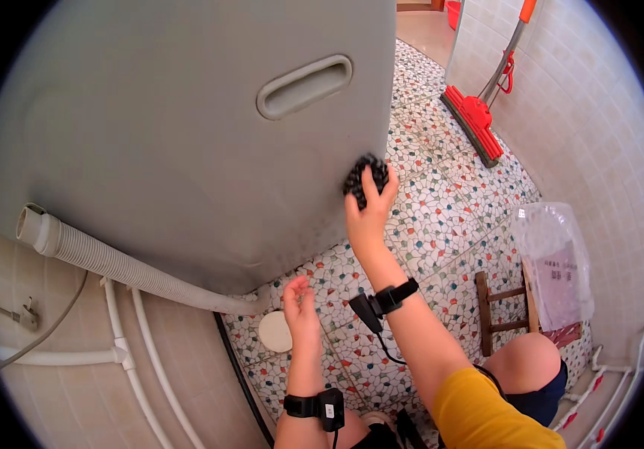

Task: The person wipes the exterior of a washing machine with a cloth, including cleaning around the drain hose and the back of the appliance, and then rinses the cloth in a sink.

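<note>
My right hand [368,206] is closed round a dark, knobbly scrubber [367,179]. It holds the scrubber against the edge of a large grey appliance panel [187,135], below and right of its recessed grip [305,86]. Dark smudges mark the panel's lower part. My left hand [302,305] hovers over the tiled floor, near the panel's bottom edge, its fingers loosely bent and nothing in them. Just beside that hand, a round cream-coloured disc [275,331] lies on the floor, close to the lower end of a ribbed grey hose [127,263].
White pipes [121,352] and a plug on a cable [28,316] are along the left wall. A red sponge mop [478,118] leans at the right wall. Nearer stands a small wooden stool [505,295] beside clear plastic packaging [558,262]. A black hose [240,374] runs along the floor.
</note>
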Available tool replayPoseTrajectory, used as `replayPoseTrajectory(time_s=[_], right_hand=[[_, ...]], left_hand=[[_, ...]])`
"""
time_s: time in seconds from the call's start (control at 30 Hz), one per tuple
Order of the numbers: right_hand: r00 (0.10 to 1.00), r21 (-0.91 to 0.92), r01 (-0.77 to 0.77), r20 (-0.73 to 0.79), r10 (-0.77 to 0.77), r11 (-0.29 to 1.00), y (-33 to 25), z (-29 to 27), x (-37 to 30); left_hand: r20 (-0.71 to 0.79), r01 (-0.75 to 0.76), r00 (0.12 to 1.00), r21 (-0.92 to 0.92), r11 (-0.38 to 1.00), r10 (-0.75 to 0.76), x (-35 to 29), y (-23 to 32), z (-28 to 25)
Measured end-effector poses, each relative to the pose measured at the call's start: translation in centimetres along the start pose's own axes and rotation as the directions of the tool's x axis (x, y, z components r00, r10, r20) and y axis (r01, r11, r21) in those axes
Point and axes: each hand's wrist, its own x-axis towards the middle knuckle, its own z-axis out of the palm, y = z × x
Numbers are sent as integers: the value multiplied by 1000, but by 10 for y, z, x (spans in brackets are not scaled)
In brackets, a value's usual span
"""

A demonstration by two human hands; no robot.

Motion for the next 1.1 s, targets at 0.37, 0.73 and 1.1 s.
replayPoseTrajectory(time_s=[0.37,0.73,1.1], right_hand=[[981,-499,86,191,12,862,-21,0,12],[988,-438,65,152,3,897,-48,-8,36],[994,19,52,-97,-50,998,-33,-55,79]], left_hand=[[44,9,999,53,999,-11,6,-1,4],[75,0,997,94,996,-7,12,-15,6],[69,25,997,41,999,-28,4,-11,-5]])
